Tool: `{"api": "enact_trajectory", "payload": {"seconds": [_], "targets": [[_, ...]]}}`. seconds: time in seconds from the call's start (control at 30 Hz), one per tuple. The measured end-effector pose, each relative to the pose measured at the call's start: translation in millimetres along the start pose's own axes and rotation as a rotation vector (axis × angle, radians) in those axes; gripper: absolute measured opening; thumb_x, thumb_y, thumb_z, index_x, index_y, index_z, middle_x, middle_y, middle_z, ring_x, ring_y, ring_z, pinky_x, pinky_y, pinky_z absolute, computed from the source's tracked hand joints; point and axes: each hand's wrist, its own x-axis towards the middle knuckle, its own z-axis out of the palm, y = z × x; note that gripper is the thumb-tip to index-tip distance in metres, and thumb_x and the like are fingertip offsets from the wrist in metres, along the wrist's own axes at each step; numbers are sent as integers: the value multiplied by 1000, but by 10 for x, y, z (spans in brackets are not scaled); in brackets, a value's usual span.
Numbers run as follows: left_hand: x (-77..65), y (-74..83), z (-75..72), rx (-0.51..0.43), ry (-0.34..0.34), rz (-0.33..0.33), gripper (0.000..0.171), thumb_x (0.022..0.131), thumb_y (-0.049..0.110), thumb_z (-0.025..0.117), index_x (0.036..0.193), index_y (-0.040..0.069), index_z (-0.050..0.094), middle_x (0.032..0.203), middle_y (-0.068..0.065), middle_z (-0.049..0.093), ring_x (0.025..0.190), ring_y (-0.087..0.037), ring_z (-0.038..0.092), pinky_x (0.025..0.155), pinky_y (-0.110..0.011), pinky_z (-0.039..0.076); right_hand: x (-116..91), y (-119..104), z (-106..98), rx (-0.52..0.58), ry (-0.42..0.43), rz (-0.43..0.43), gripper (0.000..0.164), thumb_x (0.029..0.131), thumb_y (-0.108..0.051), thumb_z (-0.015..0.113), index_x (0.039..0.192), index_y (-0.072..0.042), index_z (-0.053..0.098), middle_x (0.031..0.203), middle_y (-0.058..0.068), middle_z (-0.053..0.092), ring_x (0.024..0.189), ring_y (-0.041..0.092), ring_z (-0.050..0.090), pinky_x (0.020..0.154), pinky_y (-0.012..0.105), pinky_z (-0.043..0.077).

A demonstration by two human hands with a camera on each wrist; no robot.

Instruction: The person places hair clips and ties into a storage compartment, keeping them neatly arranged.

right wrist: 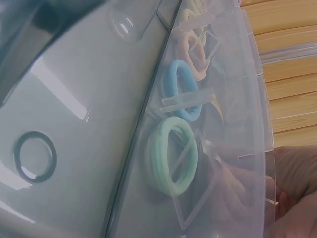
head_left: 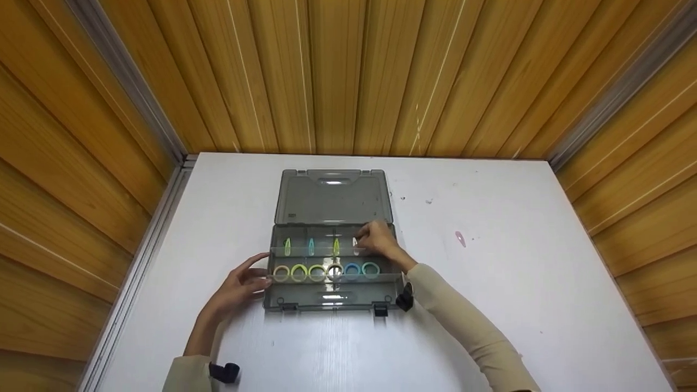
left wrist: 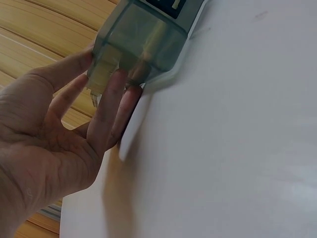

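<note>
A smoky grey plastic case (head_left: 333, 293) lies with its lid (head_left: 333, 198) folded back. Its rear row holds a green hair clip (head_left: 287, 246), a blue hair clip (head_left: 311, 246), a yellow-green hair clip (head_left: 336, 246) and a white hair clip (head_left: 355, 246). My right hand (head_left: 379, 239) reaches into that row and pinches the white clip; a clear divider partly veils these fingers in the right wrist view. Several hair ties (head_left: 317, 273) stand along the middle row, including a mint one (right wrist: 161, 156). Against the case's left side rest the extended fingers of my left hand (left wrist: 64, 134).
A pink hair clip (head_left: 460, 238) lies on the white table (head_left: 490, 305), right of the case. Wood-look panels (head_left: 337, 76) rise behind the table and on both sides. A black latch (head_left: 380, 310) sticks out from the case's front edge.
</note>
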Motion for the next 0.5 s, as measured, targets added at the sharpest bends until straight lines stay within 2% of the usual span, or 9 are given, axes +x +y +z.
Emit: {"api": "enact_trajectory", "payload": {"seconds": [0.1, 0.27, 0.37, 0.5], "targets": [[4, 37, -25, 4, 4, -13, 73, 98, 18, 70, 161, 17, 32, 143, -31, 50, 119, -31, 64, 97, -44, 58, 3, -21, -36, 13, -4, -35, 21, 81, 3, 78, 100, 11, 77, 94, 24, 77, 78, 28, 73, 71, 36, 61], [-29, 47, -44, 2, 7, -33, 74, 98, 17, 70, 161, 17, 32, 142, -31, 51, 118, -29, 65, 96, -41, 58, -44, -61, -95, 60, -64, -53, 24, 85, 2, 74, 108, 10, 75, 93, 22, 77, 75, 17, 69, 64, 20, 51], [-48, 34, -47, -7, 3, -31, 74, 98, 15, 70, 161, 16, 31, 142, -32, 51, 118, -29, 65, 96, -40, 58, -94, -105, -164, 128, -100, -50, 27, 88, 3, 72, 114, 10, 72, 95, 22, 77, 81, 22, 74, 69, 21, 55], [-61, 18, -54, -11, -3, -12, 74, 98, 16, 69, 161, 15, 31, 142, -32, 51, 118, -28, 65, 97, -40, 57, -186, -141, -301, 170, -83, -83, 28, 90, 0, 73, 117, 8, 72, 98, 21, 77, 88, 29, 76, 72, 23, 59]]}}
